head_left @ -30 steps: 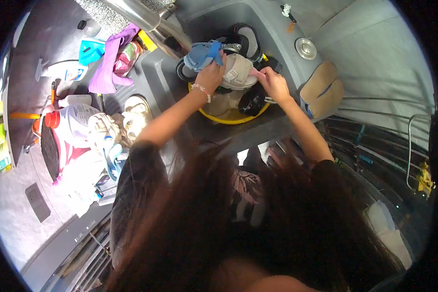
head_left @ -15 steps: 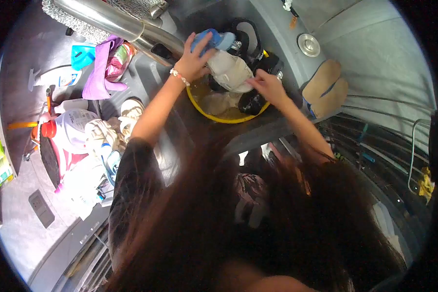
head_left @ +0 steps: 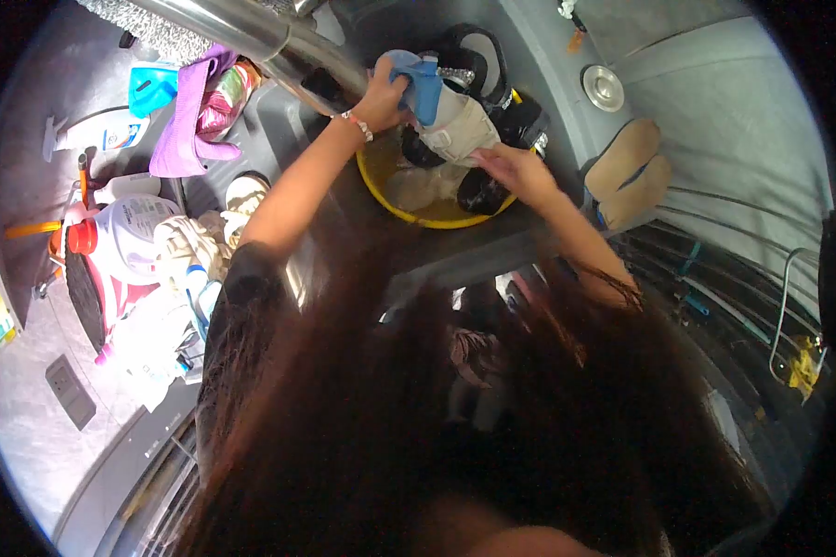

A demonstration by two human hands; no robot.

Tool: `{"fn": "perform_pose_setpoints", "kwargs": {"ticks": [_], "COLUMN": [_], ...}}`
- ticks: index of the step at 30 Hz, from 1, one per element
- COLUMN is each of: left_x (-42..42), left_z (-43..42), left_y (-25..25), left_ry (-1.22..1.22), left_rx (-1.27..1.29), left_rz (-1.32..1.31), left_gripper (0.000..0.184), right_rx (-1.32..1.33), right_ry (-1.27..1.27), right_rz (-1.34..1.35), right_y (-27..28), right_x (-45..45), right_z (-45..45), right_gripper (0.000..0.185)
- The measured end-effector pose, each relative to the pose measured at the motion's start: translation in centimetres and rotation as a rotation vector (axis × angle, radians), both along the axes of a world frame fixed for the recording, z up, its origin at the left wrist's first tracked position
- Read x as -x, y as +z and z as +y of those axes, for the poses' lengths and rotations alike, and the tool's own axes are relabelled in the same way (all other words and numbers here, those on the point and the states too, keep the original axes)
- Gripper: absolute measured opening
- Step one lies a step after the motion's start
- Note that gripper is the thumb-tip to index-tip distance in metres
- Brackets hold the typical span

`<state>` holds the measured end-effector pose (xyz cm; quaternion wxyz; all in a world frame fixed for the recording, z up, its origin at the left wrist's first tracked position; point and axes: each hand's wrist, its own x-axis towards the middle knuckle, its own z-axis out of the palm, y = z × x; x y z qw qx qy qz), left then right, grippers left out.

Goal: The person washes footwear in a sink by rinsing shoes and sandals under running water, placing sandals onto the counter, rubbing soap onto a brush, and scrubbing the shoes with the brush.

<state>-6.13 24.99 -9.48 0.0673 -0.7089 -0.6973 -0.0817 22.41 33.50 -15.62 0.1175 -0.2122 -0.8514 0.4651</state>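
A yellow-rimmed basin (head_left: pixel 434 223) of water stands in the dark grey sink, with black shoes (head_left: pixel 481 191) and pale items in it. Above it, my left hand (head_left: pixel 383 97) has its fingers closed round a blue strap piece (head_left: pixel 424 91). That piece overlaps the upper end of a cream shoe or sandal (head_left: pixel 464 133) with straps. My right hand (head_left: pixel 515 172) pinches the lower right edge of the cream shoe. Behind them a black sandal with a grey insole (head_left: pixel 478 63) leans in the sink.
A metal faucet (head_left: pixel 288 48) slants over the sink's left side. Purple cloth (head_left: pixel 184 135), a detergent bottle (head_left: pixel 130 237) and cream shoes (head_left: pixel 195 243) lie left. Tan insoles (head_left: pixel 630 172) and a metal strainer (head_left: pixel 603 88) sit on the right ledge.
My left hand opened around the blue piece half a second ago and now closes on it. The cream shoe has turned and shifted slightly right, and my right hand is at its lower edge.
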Motion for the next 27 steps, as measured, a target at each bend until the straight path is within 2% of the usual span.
{"fn": "perform_pose_setpoints", "kwargs": {"ticks": [1,2,4,8,10,11,12,14,16,18,20,22,24,26,27], "left_x": [0.0,0.0,-0.2,0.2,0.3,0.3,-0.2,-0.4,-0.4,0.4,0.9,-0.1,-0.5,-0.3,-0.3], "left_z": [0.0,0.1,0.3,0.4,0.2,0.0,0.3,0.5,0.6,0.6,0.2,0.3,0.7,0.7,0.9], "left_y": [-0.2,-0.4,-0.7,-0.4,-0.6,-0.7,-0.4,-0.4,-0.7,-1.1,-2.1,-0.8,-0.2,-0.2,-0.1], "left_ry": [0.01,0.02,0.029,0.029,0.01,0.003,0.017,0.038,0.05,0.027,-0.013,0.011,0.042,0.057,0.059], "left_rx": [0.012,0.024,0.033,0.058,-0.005,-0.02,0.057,0.127,0.102,0.079,0.01,0.103,0.179,0.177,0.169], "left_rz": [0.008,0.015,0.027,0.002,0.056,0.074,0.082,0.086,0.049,0.073,0.128,0.122,0.113,0.053,0.055], "left_gripper": [0.05,0.05,0.048,0.047,0.048,0.048,0.047,0.046,0.045,0.044,0.046,0.046,0.046,0.048,0.048], "right_rx": [-0.034,-0.135,-0.126,-0.175,-0.161,-0.203,-0.218,-0.314,-0.386,-0.338,-0.426,-0.47,-0.49,-0.668,-0.684], "right_ry": [0.037,0.09,0.158,0.163,0.202,0.306,0.295,0.342,0.299,0.304,0.321,0.297,0.244,0.097,0.016], "right_rz": [-0.122,-0.086,-0.109,0.033,-0.004,-0.114,-0.104,-0.21,-0.073,0.0,-0.084,-0.084,-0.145,-0.18,-0.059], "right_y": [3.4,2.4,3.6,1.7,1.4,2.7,1.6,3.0,2.7,1.6,1.5,1.3,2.2,1.7,0.4], "right_x": [-0.9,-2.5,-3.0,0.7,0.0,-1.8,-3.7,-4.0,-0.8,1.2,-1.3,-5.0,-5.4,-3.0,-1.8], "right_z": [0.5,1.6,3.0,2.0,2.0,3.3,4.3,5.2,3.7,2.7,3.3,5.2,5.3,3.5,2.3], "right_gripper": [0.017,0.016,0.016,0.016,0.016,0.017,0.017,0.018,0.021,0.022,0.021,0.022,0.02,0.017,0.013]}}
